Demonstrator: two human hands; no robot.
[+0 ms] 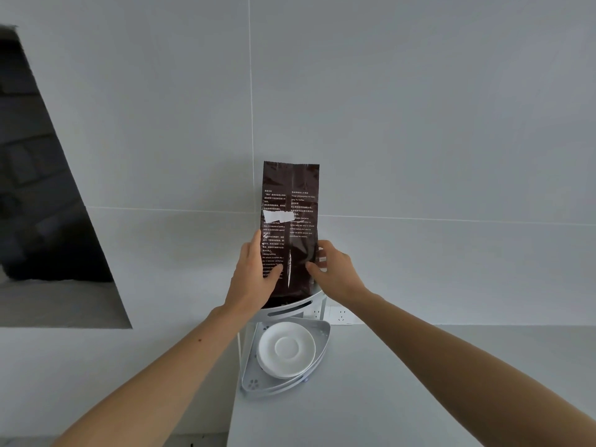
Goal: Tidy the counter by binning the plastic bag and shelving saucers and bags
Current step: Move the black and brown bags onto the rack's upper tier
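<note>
A tall dark brown coffee bag [290, 204] with white print stands upright on the upper tier of a white corner rack [290, 312] against the wall. My left hand [254, 275] grips its lower left side, thumb across the front. My right hand [332, 269] holds its lower right edge. On the rack's lower tier [322, 333] lies a stack of white saucers [286, 349]. The bag's base is hidden behind the upper tier's rim.
The rack sits at the corner of a pale grey counter [403, 382] under a grey tiled wall. A white wall socket [338, 315] is just right of the rack. A dark opening [42, 188] lies at the left. The counter's left edge drops off below the rack.
</note>
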